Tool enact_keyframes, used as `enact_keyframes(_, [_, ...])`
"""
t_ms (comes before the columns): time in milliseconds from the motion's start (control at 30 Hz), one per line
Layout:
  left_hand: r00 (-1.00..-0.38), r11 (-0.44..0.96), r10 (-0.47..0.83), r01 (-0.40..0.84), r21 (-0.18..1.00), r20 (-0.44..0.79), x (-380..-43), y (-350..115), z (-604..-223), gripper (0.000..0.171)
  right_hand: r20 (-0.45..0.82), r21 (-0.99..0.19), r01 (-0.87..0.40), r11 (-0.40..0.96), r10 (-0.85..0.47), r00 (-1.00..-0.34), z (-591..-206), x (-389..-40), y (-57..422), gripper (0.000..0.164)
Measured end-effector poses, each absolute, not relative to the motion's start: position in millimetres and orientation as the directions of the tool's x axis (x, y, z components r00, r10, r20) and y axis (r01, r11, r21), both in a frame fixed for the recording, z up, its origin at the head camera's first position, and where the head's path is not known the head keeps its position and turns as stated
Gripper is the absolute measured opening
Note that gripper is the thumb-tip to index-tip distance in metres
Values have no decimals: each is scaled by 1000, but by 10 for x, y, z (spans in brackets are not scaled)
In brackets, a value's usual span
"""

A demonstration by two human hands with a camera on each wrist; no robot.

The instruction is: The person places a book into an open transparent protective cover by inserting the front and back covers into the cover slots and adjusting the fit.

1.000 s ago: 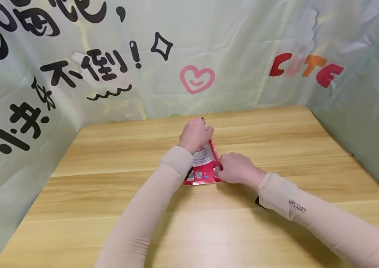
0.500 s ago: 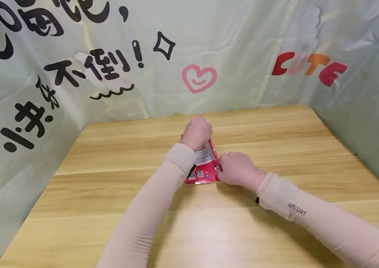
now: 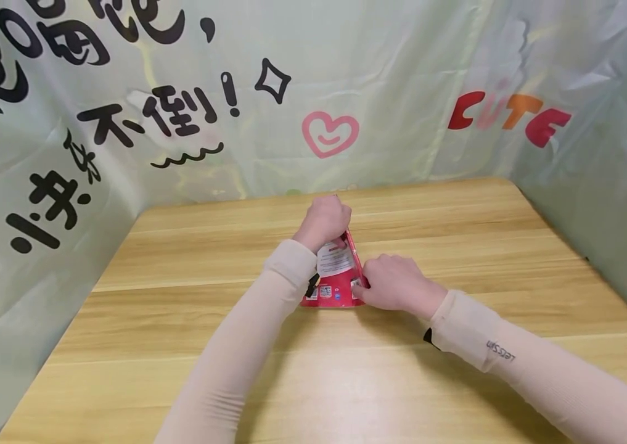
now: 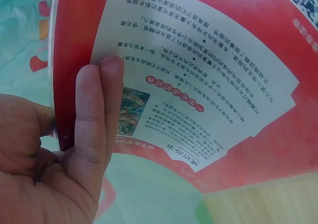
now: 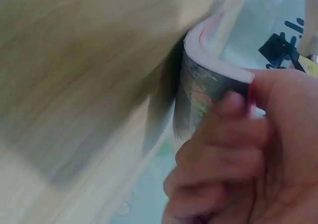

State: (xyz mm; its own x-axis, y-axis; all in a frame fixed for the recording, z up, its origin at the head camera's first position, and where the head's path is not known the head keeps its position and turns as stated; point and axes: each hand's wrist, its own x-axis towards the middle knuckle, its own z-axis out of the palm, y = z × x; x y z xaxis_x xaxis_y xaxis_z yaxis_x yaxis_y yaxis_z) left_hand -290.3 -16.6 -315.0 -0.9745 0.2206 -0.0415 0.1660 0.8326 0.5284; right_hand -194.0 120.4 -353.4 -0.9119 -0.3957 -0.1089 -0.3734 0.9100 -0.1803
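Note:
A book (image 3: 336,262) with a red back cover stands tilted on the wooden table, its printed back toward me. My left hand (image 3: 324,219) holds its far upper edge. In the left wrist view the straight fingers of that hand (image 4: 89,134) lie on the red cover (image 4: 268,149) near its white text panel, with the thumb behind the edge. My right hand (image 3: 396,283) grips the lower right corner. The right wrist view shows the book (image 5: 213,67) bent in a curve, and the curled fingers of the right hand (image 5: 223,159) on its dark, pictured front cover.
The wooden table (image 3: 180,308) spreads around both arms. A pale printed cloth (image 3: 391,92) hangs as a wall behind and at both sides of it. A black wrist strap (image 5: 278,50) edges into the right wrist view.
My left hand has shifted slightly, and its fingers now show against the cover below the palm. The book tilts a little differently. My right hand stays at the same corner.

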Motion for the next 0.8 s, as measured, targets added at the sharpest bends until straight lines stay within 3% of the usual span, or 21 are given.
enact_keyframes(200, [-972, 784, 230, 162, 599, -38, -2840, -200, -3045, 36, -156, -363, -348, 864, -425, -892, -3446, -1926, 1279, 45])
enact_keyframes(333, [-972, 737, 236, 163, 655, -23, -2824, -249, -2971, 33, -139, -453, -345, 822, -447, -883, -3350, -1957, 1330, 64])
enact_keyframes(500, [-973, 702, 230, 157, 694, -13, -2826, -301, -2923, 31, -106, -451, -365, 815, -455, -884, -3286, -2013, 1400, 89])
enact_keyframes(800, [-977, 671, 212, 131, 730, -20, -2820, -374, -2832, 34, -110, -458, -363, 812, -457, -883, -3212, -2081, 1505, 106])
